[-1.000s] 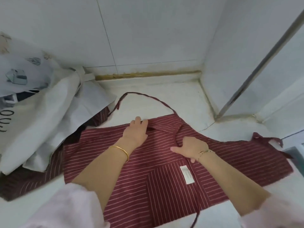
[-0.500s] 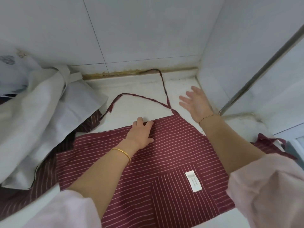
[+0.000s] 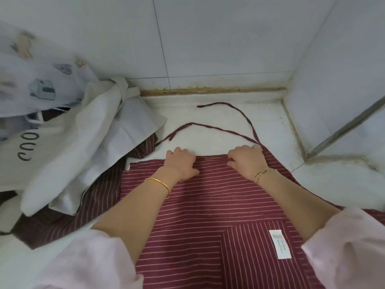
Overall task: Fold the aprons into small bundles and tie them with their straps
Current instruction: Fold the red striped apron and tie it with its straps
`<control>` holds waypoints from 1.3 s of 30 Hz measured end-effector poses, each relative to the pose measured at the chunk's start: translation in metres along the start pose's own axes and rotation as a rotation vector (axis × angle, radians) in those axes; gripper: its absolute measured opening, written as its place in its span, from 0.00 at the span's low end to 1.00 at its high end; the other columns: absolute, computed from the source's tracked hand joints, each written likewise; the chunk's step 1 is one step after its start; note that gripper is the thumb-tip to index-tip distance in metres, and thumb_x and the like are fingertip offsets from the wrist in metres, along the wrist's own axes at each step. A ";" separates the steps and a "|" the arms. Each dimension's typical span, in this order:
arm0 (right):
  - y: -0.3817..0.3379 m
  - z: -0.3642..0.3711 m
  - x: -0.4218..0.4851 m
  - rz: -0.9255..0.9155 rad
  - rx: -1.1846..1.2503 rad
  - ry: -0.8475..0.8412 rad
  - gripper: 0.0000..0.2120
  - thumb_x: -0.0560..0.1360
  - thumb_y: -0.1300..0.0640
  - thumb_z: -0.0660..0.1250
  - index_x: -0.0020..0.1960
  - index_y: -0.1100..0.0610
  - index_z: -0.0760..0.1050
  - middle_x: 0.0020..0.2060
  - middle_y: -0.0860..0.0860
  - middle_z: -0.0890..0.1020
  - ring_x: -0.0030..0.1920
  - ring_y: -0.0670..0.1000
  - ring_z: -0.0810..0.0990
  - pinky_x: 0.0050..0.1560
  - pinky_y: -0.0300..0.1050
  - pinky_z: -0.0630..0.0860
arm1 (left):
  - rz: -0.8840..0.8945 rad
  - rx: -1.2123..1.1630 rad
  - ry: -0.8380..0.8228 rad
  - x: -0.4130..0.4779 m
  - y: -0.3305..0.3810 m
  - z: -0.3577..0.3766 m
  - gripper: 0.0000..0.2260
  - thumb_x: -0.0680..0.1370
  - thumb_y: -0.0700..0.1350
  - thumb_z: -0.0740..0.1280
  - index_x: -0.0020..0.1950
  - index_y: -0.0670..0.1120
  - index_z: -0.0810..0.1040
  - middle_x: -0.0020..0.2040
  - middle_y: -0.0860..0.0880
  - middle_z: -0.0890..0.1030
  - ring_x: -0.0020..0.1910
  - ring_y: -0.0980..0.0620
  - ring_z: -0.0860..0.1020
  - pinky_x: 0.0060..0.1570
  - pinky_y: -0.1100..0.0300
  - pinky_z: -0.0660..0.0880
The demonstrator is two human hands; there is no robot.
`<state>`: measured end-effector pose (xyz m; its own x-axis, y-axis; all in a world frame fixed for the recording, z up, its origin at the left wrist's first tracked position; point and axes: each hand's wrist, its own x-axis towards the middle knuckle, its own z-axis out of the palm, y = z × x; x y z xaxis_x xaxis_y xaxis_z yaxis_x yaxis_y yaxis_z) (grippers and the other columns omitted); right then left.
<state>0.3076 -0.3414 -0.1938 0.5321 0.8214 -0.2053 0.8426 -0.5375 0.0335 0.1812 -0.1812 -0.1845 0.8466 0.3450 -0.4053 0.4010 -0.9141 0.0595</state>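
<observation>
Left of the red striped apron (image 3: 208,205), a heap of white cloth (image 3: 73,142) lies partly over another dark striped cloth (image 3: 62,217). At the apron's far edge my left hand (image 3: 181,163) and then my right hand (image 3: 246,161) curl their fingers (image 3: 239,150) on the hem, grasping it. Beyond that edge two thin straps (image 3: 218,129) lie loose on the white counter (image 3: 275,130).

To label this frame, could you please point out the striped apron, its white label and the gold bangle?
striped apron (image 3: 208,205): head view, middle of the spread fabric.
white label (image 3: 280,244): head view, centre of the tag.
gold bangle (image 3: 160,182): head view, band over the wrist.
</observation>
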 end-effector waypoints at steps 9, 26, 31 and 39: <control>0.022 0.009 0.007 0.136 -0.080 0.007 0.15 0.81 0.46 0.54 0.55 0.54 0.74 0.48 0.50 0.80 0.49 0.53 0.78 0.53 0.48 0.68 | -0.133 0.005 -0.050 -0.001 -0.049 0.003 0.11 0.82 0.48 0.56 0.60 0.45 0.72 0.55 0.45 0.77 0.55 0.44 0.75 0.57 0.49 0.69; -0.007 0.063 -0.046 0.246 0.097 0.353 0.14 0.72 0.52 0.66 0.55 0.57 0.78 0.55 0.55 0.80 0.57 0.57 0.77 0.53 0.55 0.76 | 0.206 0.035 0.220 0.011 0.067 0.055 0.26 0.81 0.56 0.45 0.77 0.48 0.53 0.78 0.43 0.52 0.76 0.44 0.51 0.74 0.45 0.49; 0.030 0.068 -0.056 0.254 0.079 0.195 0.28 0.78 0.44 0.46 0.69 0.56 0.69 0.69 0.54 0.72 0.69 0.56 0.69 0.68 0.57 0.66 | 0.137 0.071 0.202 0.008 0.046 0.066 0.26 0.80 0.60 0.40 0.77 0.55 0.39 0.78 0.45 0.39 0.76 0.46 0.38 0.75 0.46 0.40; 0.017 0.062 -0.098 0.271 0.338 0.488 0.21 0.68 0.69 0.68 0.61 0.61 0.76 0.62 0.58 0.77 0.63 0.59 0.75 0.66 0.57 0.70 | 0.102 0.065 0.270 0.005 0.081 0.044 0.24 0.82 0.50 0.50 0.77 0.45 0.53 0.77 0.40 0.49 0.76 0.40 0.46 0.75 0.45 0.46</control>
<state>0.2647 -0.4426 -0.2339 0.7654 0.5981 0.2375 0.6434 -0.7024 -0.3044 0.2025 -0.2625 -0.2224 0.9472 0.2872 -0.1426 0.2936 -0.9556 0.0255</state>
